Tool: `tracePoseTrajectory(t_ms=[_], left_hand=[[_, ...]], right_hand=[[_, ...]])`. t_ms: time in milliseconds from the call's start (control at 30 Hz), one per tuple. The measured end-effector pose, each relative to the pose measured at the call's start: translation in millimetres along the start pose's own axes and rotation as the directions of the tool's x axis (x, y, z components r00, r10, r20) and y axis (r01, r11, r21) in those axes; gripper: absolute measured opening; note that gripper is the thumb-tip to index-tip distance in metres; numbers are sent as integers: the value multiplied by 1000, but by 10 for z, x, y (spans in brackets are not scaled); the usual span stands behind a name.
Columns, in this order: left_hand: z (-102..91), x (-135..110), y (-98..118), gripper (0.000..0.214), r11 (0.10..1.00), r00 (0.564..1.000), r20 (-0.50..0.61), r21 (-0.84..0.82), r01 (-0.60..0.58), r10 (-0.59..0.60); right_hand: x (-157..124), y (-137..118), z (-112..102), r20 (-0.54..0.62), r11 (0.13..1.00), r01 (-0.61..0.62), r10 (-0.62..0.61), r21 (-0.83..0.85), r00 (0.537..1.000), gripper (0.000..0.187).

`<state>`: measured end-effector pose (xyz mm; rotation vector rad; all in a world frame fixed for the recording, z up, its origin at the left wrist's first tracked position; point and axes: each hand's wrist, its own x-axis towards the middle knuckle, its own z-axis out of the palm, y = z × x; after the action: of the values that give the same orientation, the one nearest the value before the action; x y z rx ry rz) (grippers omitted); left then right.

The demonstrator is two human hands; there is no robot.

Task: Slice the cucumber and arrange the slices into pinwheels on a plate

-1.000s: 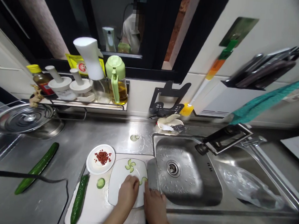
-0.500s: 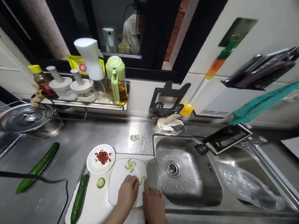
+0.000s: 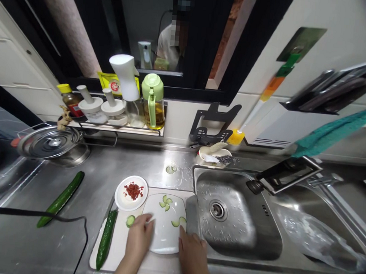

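A white square plate [image 3: 164, 239] lies on the cutting board [image 3: 162, 270]. Near its far edge, thin cucumber slices [image 3: 165, 202] form a pinwheel; more curved slices [image 3: 179, 222] lie at its right side. My right hand [image 3: 193, 249] rests over the plate's right edge, its index finger stretched out to those slices. At the left edge is my left hand [image 3: 139, 235], fingers bent and slightly apart, holding nothing I can see. Just beside it sits a cut cucumber piece [image 3: 130, 221]. A wide grey blade [image 3: 192, 209] shows beyond my right hand, partly hidden.
A small plate of chopped red bits [image 3: 133, 190] and a cucumber [image 3: 106, 240] are on the board's left. Another cucumber [image 3: 60, 199] lies on the counter, near a black cable [image 3: 69, 218]. To the right is the sink [image 3: 237, 209]; a lidded pot [image 3: 54, 146] stands at left.
My left hand has moved left, from the middle of the plate to its left edge beside the cucumber piece. My right hand stays by the right-hand slices. The view has shifted slightly.
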<state>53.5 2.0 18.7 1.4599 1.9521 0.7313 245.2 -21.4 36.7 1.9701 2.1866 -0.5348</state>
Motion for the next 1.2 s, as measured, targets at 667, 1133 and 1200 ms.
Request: tracePoseTrajectory(t_ms=[667,1133,1200], left_hand=[[-386,121,-575,24,924,969,-31,296,243,-245],[-514,104,-346,22,966,979,159,-201,161,-130],[-499,100,-226,23,923,960,265,-342,177,-86]], right_hand=[[-135,-272,-23,117,997,66,-69,28,991,37],[-63,-256,270,-265,859,328,-235,394,935,27],[23,-286,227,-320,798,353,-213,488,923,28]])
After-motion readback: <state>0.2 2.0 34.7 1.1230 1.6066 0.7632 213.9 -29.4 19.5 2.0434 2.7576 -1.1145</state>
